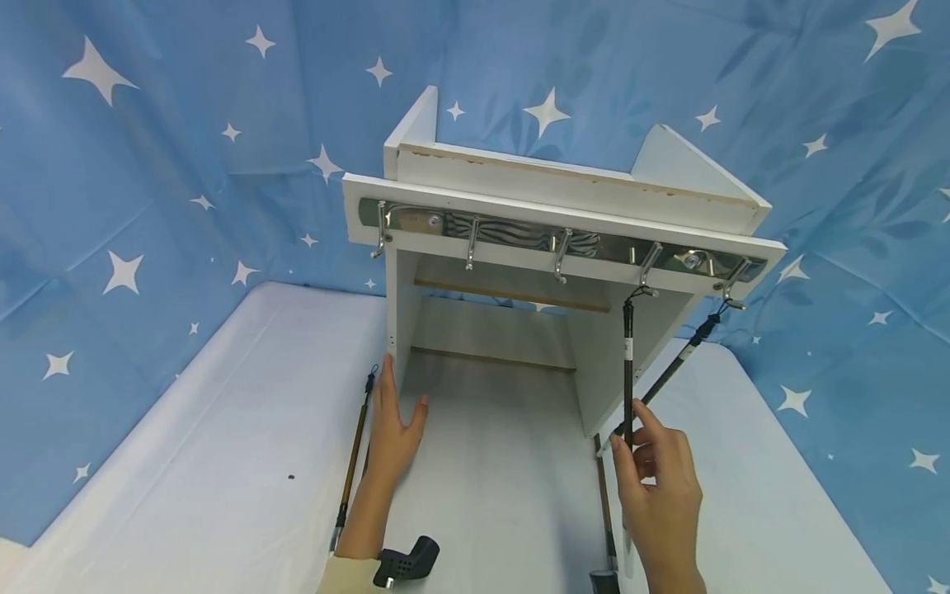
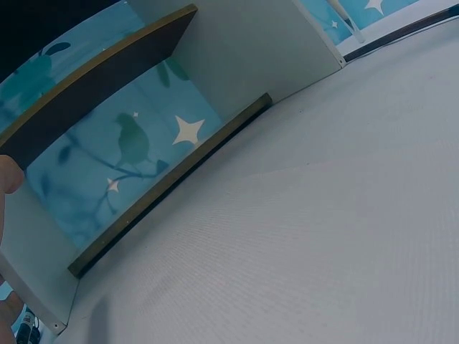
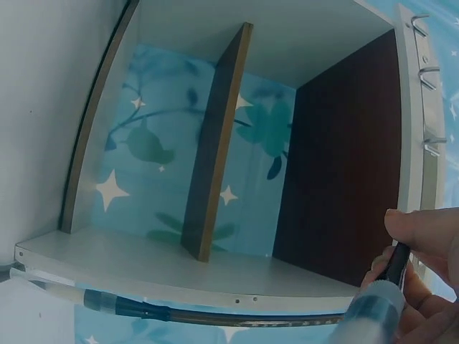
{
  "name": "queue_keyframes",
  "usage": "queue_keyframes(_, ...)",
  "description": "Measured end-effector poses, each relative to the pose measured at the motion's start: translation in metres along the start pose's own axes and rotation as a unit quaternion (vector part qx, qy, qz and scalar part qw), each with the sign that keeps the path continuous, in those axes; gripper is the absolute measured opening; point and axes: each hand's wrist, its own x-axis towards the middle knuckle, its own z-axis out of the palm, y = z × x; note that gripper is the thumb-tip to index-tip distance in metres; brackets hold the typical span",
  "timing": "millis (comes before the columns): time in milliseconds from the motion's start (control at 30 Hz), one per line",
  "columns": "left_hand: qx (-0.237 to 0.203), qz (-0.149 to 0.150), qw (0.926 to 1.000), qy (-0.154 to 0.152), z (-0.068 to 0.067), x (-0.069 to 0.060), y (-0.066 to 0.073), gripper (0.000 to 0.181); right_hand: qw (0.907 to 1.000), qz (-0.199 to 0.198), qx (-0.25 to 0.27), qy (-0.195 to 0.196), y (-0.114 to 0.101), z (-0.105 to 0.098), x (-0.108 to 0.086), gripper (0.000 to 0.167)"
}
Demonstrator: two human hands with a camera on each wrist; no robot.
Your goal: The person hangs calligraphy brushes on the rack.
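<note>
Your right hand [image 1: 660, 487] pinches a brush [image 1: 628, 363] hanging from the white rack [image 1: 519, 177]
Head: its loop is on a hook [image 1: 650, 268]; your left hand [image 1: 395, 437], fingers apart, is beside the left panel; left wrist: a digit shows at the edge; right wrist: your thumb and fingers clamp the handle, near a second brush [image 3: 237, 319]

Open front, crowded right
The white wooden shelf [image 1: 512, 177] admits a hand between its panels; flat brown-edged crossboards [image 1: 512, 295] partly bar its rear. A slim dark brush [image 1: 628, 371] and a slanting white-tipped brush [image 1: 679, 359] obstruct the right. Toward the white cloth-covered table's [image 1: 245, 429] left edge, space lies past a slender brown-handled brush [image 1: 355, 454].
</note>
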Motion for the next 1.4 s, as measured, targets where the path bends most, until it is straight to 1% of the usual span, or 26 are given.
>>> queue_keyframes(67,-0.001,-0.001,1.0,0.0,0.0,0.0,0.0,0.079,1.0,-0.007,0.0,0.0,0.001,0.001,-0.001,0.061)
queue_keyframes(233,0.0,-0.003,1.0,0.001,0.001,0.0,-0.001,0.079,0.9999,-0.006,0.001,-0.012,0.002,0.002,-0.002,0.065)
queue_keyframes(333,0.002,0.0,1.0,0.002,0.002,0.0,-0.002,0.08,0.9998,0.003,0.005,-0.02,0.003,0.005,-0.003,0.065)
queue_keyframes(500,0.008,0.002,1.0,0.002,0.002,0.001,-0.003,0.08,0.9994,0.015,0.01,-0.031,0.004,0.015,-0.009,0.06)
queue_keyframes(600,0.008,0.002,1.0,0.001,0.002,0.0,-0.003,0.08,0.9993,0.01,0.018,-0.03,0.006,0.022,-0.012,0.058)
queue_keyframes(767,0.006,0.005,1.0,0.0,0.001,0.0,-0.002,0.08,0.9989,-0.012,0.042,-0.019,0.009,0.03,-0.012,0.059)
queue_keyframes(867,0.006,0.004,1.0,-0.001,0.001,-0.001,-0.002,0.08,0.9988,-0.01,0.047,-0.011,0.012,0.034,-0.014,0.056)
queue_keyframes(1033,0.001,0.0,1.0,-0.003,0.002,-0.002,-0.001,0.08,0.9989,0.012,0.043,-0.015,0.02,0.042,-0.021,0.051)
queue_keyframes(1167,0.002,-0.003,1.0,-0.004,0.003,-0.002,0.0,0.08,0.9989,0.007,0.038,-0.028,0.026,0.046,-0.027,0.051)
queue_keyframes(1300,0.004,-0.008,0.9999,-0.004,0.002,-0.002,0.0,0.081,0.999,-0.002,0.03,-0.032,0.03,0.048,-0.029,0.05)
queue_keyframes(1400,0.005,-0.008,1.0,-0.003,0.001,-0.001,0.0,0.081,0.9991,0.015,0.02,-0.036,0.032,0.048,-0.03,0.049)
